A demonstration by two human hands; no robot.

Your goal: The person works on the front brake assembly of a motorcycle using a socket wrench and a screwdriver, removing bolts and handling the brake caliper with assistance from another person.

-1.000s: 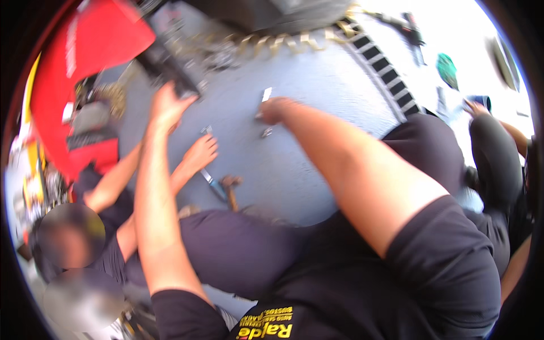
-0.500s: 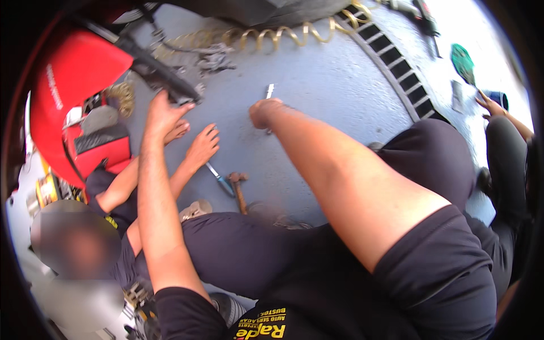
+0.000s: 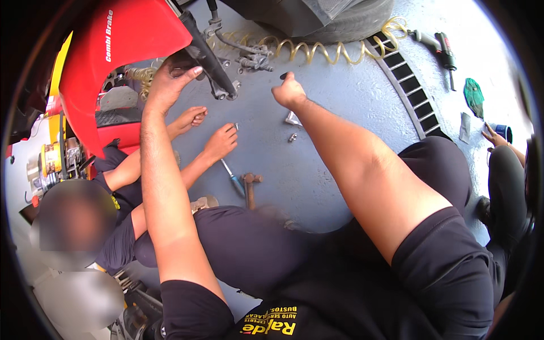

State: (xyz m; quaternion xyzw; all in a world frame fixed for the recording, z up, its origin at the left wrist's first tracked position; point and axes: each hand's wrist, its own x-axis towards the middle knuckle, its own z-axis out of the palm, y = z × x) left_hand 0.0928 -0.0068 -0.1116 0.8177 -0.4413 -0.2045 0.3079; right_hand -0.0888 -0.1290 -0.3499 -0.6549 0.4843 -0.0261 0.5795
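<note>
My left hand (image 3: 165,90) is closed around a black tubular fork leg (image 3: 208,54) beside a red body panel (image 3: 136,34), its thumb along the tube. To the right, my right hand (image 3: 290,93) is a fist above the blue-grey floor, with a small dark tip showing at its fingers; the rest is hidden. Under my right wrist lies a silver metal piece (image 3: 293,118), and a small metal fitting (image 3: 292,137) sits just nearer. A brake caliper assembly (image 3: 255,58) hangs on a hose between my hands.
A co-worker's hands (image 3: 221,141) are close to my left forearm, one holding a small metal piece. A hammer (image 3: 250,190) and blue-handled screwdriver (image 3: 235,184) lie nearby. Beyond are a coiled yellow hose (image 3: 317,54), floor grate (image 3: 411,90), tire (image 3: 357,22), air tool (image 3: 446,54) and green cloth (image 3: 474,96).
The view has shifted, bringing more of the red panel in. My right hand has moved away from the nearby fitting. My left hand stays at the fork leg.
</note>
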